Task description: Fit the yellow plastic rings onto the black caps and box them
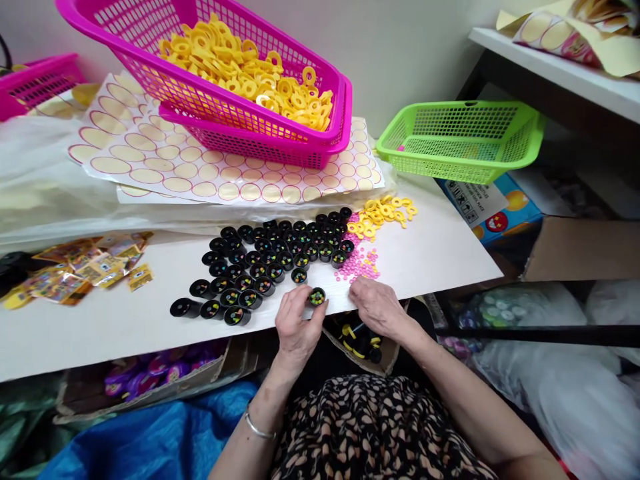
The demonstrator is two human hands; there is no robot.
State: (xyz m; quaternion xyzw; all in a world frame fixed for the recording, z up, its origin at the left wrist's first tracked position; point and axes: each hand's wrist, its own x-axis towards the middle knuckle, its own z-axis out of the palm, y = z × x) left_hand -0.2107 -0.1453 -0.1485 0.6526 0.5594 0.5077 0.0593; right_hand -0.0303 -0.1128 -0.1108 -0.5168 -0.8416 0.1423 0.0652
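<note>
My left hand (299, 325) grips a small round black cup (317, 297) near the table's front edge, thumb on one side and fingers on the other. Green and other coloured bits show inside the cup. My right hand (376, 307) rests at the edge just to the right, its fingers curled together; whatever they hold, if anything, is hidden. Just beyond it lies a scatter of small pink beads or pellets (364, 264). Many more black cups (257, 271) stand in a cluster ahead and to the left, several with coloured bits inside. Yellow ring-shaped pieces (385, 211) lie behind the pink ones.
Stacked pink baskets (336, 143) with yellow rings stand on sticker sheets (220, 183) at the back. A green basket (530, 143) sits back right, above a cardboard box (580, 257). Shiny packets (85, 270) lie left. Below the table is a box of purple items (150, 379).
</note>
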